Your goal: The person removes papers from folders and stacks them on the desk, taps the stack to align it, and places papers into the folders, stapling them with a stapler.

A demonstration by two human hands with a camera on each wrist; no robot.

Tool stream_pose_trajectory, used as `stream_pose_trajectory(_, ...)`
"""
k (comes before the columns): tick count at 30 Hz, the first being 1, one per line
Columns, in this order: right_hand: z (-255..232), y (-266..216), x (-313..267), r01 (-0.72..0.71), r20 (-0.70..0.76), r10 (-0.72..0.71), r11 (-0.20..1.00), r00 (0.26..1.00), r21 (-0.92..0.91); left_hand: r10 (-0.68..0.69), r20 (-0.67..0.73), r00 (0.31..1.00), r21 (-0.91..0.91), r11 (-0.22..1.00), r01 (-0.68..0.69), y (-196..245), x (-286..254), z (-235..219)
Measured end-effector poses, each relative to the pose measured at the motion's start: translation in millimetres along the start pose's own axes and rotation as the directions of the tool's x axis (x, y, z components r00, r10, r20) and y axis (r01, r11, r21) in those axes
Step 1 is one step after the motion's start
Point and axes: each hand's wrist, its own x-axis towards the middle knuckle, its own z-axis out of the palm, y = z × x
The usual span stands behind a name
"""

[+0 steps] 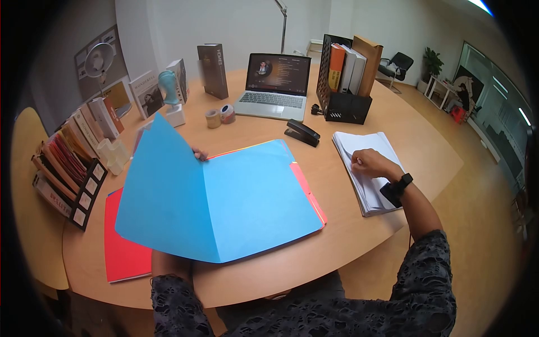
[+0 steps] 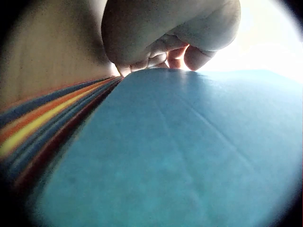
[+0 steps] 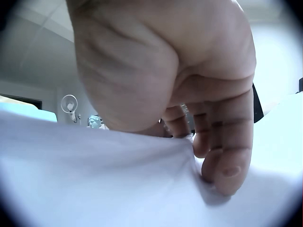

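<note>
A blue folder [image 1: 255,199] lies spread open on the desk, its left cover [image 1: 160,196] raised at a slant. Behind that cover is my left hand [image 1: 200,154], mostly hidden, with fingertips showing at the top near the crease. In the left wrist view the fingers curl over the far edge of the blue cover. More coloured folders [image 1: 309,194] lie under the right half. At the right, my right hand [image 1: 373,163] pinches the top sheet [image 3: 118,161] of a white paper stack [image 1: 368,194], and the sheet bulges up between thumb and fingers.
A red folder [image 1: 120,247] lies partly under the blue one. Beyond them are a black stapler [image 1: 302,132], tape rolls [image 1: 213,118], a laptop [image 1: 275,84] and a black file holder [image 1: 348,106] with books. Books and files [image 1: 67,151] line the left side.
</note>
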Motion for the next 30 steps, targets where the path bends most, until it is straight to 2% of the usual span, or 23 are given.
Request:
stream_pose_trajectory(1,-3.5,-5.8,-2.2,0.001,-0.001,-0.001,1.000,1.000,0.000,-0.003,0.006,1.000,-0.001,1.000,0.003,-0.2,0.4,-3.0)
stream_pose_trajectory(3,-11.4,-17.5,-7.2,-0.157,-0.011,0.156,0.986,0.988,-0.059,-0.008,0.018,1.000,-0.003,1.000,0.008,0.8,0.9,-8.9)
stream_pose_trajectory(4,-13.2,-14.9,-8.1,-0.153,-0.013,0.153,0.986,0.988,-0.060,-0.009,0.023,1.000,-0.003,1.000,0.009,2.9,0.9,-7.7)
stream_pose_trajectory(7,-31.3,-14.1,-12.6,-0.168,-0.168,0.171,0.985,0.971,0.034,-0.004,0.030,1.000,-0.006,1.000,0.004,6.9,-4.0,-11.7)
stream_pose_trajectory(9,-55.7,-24.3,-15.4,-0.069,-0.337,0.111,0.989,0.935,0.133,-0.002,0.023,1.000,-0.008,1.000,0.002,9.7,-12.8,-12.9)
stream_pose_trajectory(10,-67.6,-37.3,-18.7,-0.030,-0.444,0.071,0.995,0.893,0.099,-0.004,0.017,1.000,-0.009,1.000,0.004,10.6,-18.8,-14.8)
stream_pose_trajectory(12,-91.2,-73.2,-25.4,0.050,-0.529,0.058,0.981,0.847,0.187,-0.010,0.007,1.000,-0.011,1.000,0.010,12.7,-28.9,-15.7)
stream_pose_trajectory(14,-96.7,-99.5,-24.0,0.421,-0.629,-0.114,0.831,0.769,0.363,-0.013,0.006,1.000,-0.010,1.000,0.013,15.7,-35.7,-16.5)
stream_pose_trajectory(15,-97.3,-119.6,-24.3,0.426,-0.629,-0.120,0.829,0.769,0.363,-0.013,0.008,1.000,-0.009,1.000,0.013,17.6,-37.5,-17.9)
stream_pose_trajectory(16,-95.7,-142.5,-25.6,0.555,-0.611,-0.147,0.618,0.778,0.557,-0.014,0.010,1.000,-0.007,1.000,0.014,19.7,-39.6,-18.4)
stream_pose_trajectory(17,-93.7,-157.2,-24.9,0.620,-0.599,-0.179,0.347,0.780,0.704,-0.014,0.012,1.000,-0.006,1.000,0.014,21.9,-41.9,-19.1)
stream_pose_trajectory(18,-86.5,-160.0,-16.2,0.607,-0.567,-0.224,0.210,0.793,0.766,-0.014,0.014,1.000,-0.003,1.000,0.014,25.4,-45.1,-19.2)
stream_pose_trajectory(20,-64.7,-167.9,2.4,0.509,-0.480,-0.205,0.121,0.853,0.852,-0.006,0.015,1.000,0.008,1.000,0.006,35.9,-52.3,-17.1)
stream_pose_trajectory(22,-35.7,-164.6,19.0,0.372,-0.336,-0.229,0.132,0.913,0.919,0.006,0.011,1.000,0.015,1.000,-0.006,44.5,-61.9,-16.5)
stream_pose_trajectory(24,-1.0,-157.7,33.8,0.215,-0.185,-0.132,0.265,0.974,0.940,0.016,0.008,1.000,0.017,1.000,-0.017,51.0,-65.1,-26.4)
stream_pose_trajectory(26,19.2,-160.7,30.7,0.114,-0.067,-0.141,0.356,0.988,0.928,0.023,0.002,1.000,0.015,1.000,-0.023,52.6,-76.2,-23.1)
stream_pose_trajectory(27,38.9,-147.9,42.7,0.055,-0.003,-0.117,0.443,0.993,0.895,0.025,-0.001,1.000,0.015,1.000,-0.025,53.4,-82.8,-18.5)
stream_pose_trajectory(28,43.8,-148.2,42.0,0.054,0.003,-0.126,0.443,0.992,0.895,0.026,-0.005,1.000,0.015,1.000,-0.026,54.9,-86.2,-18.0)
stream_pose_trajectory(30,52.4,-151.4,41.2,-0.058,0.069,-0.002,0.523,0.998,0.850,0.020,-0.013,1.000,0.012,1.000,-0.020,54.2,-95.9,-28.2)
